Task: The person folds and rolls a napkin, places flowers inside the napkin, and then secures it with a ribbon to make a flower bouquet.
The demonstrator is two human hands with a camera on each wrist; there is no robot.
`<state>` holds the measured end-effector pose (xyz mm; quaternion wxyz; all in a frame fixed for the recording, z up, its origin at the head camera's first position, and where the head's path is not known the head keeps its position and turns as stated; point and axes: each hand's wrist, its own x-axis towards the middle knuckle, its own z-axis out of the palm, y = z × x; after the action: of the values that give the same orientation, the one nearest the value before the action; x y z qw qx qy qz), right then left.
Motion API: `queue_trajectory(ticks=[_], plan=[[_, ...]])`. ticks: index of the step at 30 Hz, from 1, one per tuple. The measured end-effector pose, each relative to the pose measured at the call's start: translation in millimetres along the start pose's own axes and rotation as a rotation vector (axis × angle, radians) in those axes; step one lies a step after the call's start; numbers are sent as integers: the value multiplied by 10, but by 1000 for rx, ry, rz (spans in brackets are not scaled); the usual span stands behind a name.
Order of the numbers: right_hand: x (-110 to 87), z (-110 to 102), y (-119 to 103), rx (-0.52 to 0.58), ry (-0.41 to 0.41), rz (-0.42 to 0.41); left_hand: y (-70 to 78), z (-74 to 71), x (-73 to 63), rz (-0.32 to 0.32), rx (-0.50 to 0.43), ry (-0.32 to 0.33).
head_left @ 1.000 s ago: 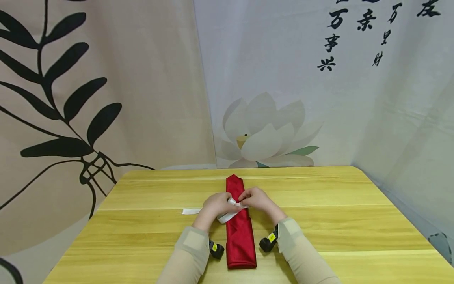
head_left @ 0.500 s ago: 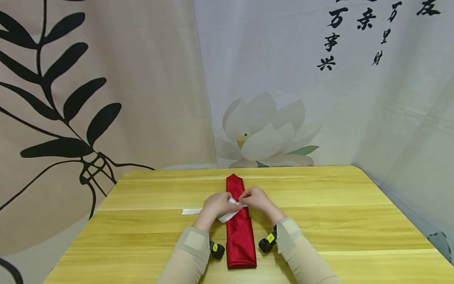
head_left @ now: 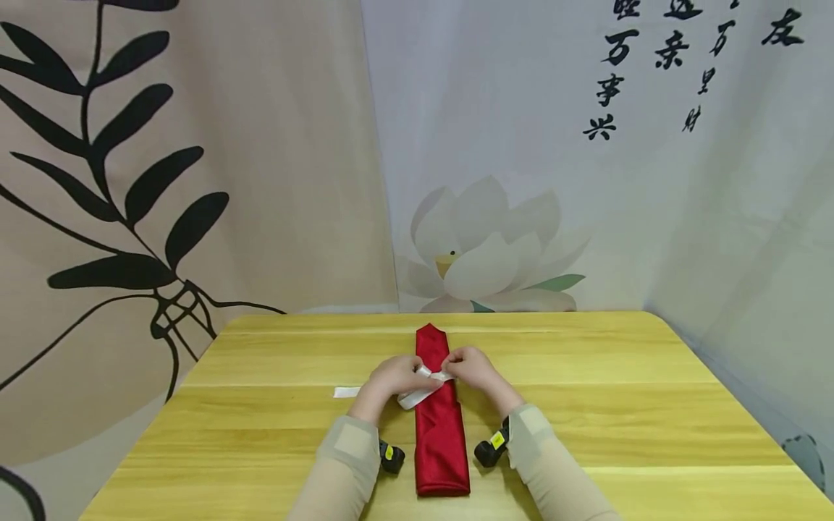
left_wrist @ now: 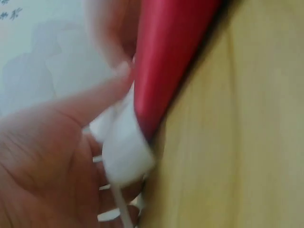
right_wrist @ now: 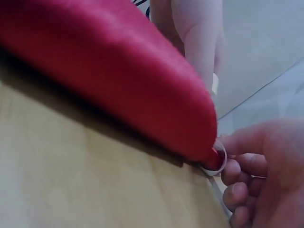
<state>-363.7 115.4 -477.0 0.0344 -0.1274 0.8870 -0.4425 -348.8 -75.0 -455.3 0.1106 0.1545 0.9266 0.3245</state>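
Observation:
A long, folded strip of shiny red cloth lies lengthwise on the wooden table, its pointed end away from me. Around its upper part runs a white ribbon, crossing on top. My left hand pinches the ribbon at the crossing, its thumb over the cloth. In the left wrist view a loop of ribbon hangs by the cloth's edge, past that hand's fingers. On the other side my right hand pinches the ribbon between thumb and fingertips. The right wrist view shows the ribbon bending round the cloth's edge beside these fingers.
A loose ribbon tail lies on the table left of my left hand. Black wrist cameras sit near the cloth on both sides. Behind the table's far edge hangs a printed curtain.
The head view has tilted slightly, so the table sits a little lower in it. Both hands stay at the ribbon crossing, with only a tiny shift apart.

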Motion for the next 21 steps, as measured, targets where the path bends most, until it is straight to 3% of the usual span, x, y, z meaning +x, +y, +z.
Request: queue_trajectory(ticks=[10, 16, 21], plan=[[-9, -8, 15, 61, 25, 10, -154, -213, -99, 50, -252, -141], [-17, -8, 67, 165, 7, 40, -303, -287, -223, -6, -321, -132], [7, -76, 98, 260, 22, 112, -368, -360, -259, -1, -406, -144]])
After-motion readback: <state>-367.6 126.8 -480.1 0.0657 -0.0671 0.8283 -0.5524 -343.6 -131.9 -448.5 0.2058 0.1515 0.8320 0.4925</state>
